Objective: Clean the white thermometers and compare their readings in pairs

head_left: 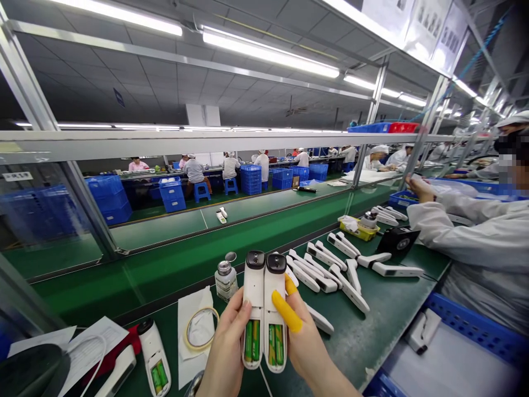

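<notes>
Side by side and upright, two white infrared thermometers face me with black lens heads and uncovered compartments of green batteries. My left hand (232, 336) is closed around the edge of the left thermometer (254, 292), thumb on its front. The right thermometer (275, 298) is gripped by my right hand (300, 331), which wears yellow finger cots on its thumb and a finger. The two thermometers touch along their sides. A bottle with a metal cap (226, 280) stands just behind my left hand, and a tape roll (201, 328) lies on white paper (184, 314) beside it.
Another thermometer with batteries (154, 358) lies at left. Several white thermometers (318, 270) are spread across the green bench (372, 336) to the right. A yellow tray (359, 229) and a co-worker's sleeve (438, 234) are farther right. The conveyor (173, 251) runs behind; a blue bin (475, 322) is lower right.
</notes>
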The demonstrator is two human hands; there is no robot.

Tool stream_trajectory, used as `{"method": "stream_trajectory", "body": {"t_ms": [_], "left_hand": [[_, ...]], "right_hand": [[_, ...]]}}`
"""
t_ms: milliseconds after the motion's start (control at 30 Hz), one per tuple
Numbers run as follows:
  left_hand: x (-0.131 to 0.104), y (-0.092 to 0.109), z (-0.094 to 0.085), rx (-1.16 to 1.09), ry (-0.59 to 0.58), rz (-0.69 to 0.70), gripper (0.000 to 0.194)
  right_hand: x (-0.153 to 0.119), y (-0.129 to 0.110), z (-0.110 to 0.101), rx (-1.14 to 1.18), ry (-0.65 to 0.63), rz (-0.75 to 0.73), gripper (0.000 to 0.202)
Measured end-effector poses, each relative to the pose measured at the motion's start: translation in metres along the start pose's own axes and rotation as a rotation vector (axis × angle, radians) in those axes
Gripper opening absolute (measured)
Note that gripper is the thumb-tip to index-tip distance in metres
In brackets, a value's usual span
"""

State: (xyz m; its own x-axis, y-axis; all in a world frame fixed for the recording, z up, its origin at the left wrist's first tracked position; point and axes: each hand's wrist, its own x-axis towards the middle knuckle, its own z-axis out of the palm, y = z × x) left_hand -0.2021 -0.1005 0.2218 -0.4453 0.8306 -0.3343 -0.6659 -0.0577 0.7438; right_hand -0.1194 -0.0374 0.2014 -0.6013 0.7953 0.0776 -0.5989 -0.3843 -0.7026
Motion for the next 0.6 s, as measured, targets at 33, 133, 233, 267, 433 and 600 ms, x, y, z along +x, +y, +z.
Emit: {"method": "stream_trajectory", "body": {"t_ms": [33,133,233,267,433,600], "left_hand": [[0.000,-0.001,0.001,-0.002,-0.010,0.003,0.048],[-0.002,-0.004,0.001,-0.004,-0.017,0.025,0.046],[-0.003,-0.009,-0.003,0.000,-0.039,0.082,0.045],[-0.002,-0.011,-0.005,-0.003,-0.048,0.098,0.044],[0.001,-0.020,-0.009,0.003,-0.057,0.130,0.046],[0.004,-0.018,-0.007,0.067,-0.032,0.199,0.066]], "right_hand": [[-0.002,0.003,-0.001,0.003,0.020,-0.011,0.072],[-0.007,0.007,-0.006,0.019,0.031,-0.050,0.074],[-0.013,0.004,-0.009,-0.015,-0.042,-0.053,0.072],[-0.014,0.003,-0.009,-0.037,-0.058,-0.040,0.071],[-0.010,-0.004,-0.007,-0.019,0.023,-0.103,0.067],[-0.001,-0.009,-0.019,0.006,0.218,-0.069,0.069]]}}
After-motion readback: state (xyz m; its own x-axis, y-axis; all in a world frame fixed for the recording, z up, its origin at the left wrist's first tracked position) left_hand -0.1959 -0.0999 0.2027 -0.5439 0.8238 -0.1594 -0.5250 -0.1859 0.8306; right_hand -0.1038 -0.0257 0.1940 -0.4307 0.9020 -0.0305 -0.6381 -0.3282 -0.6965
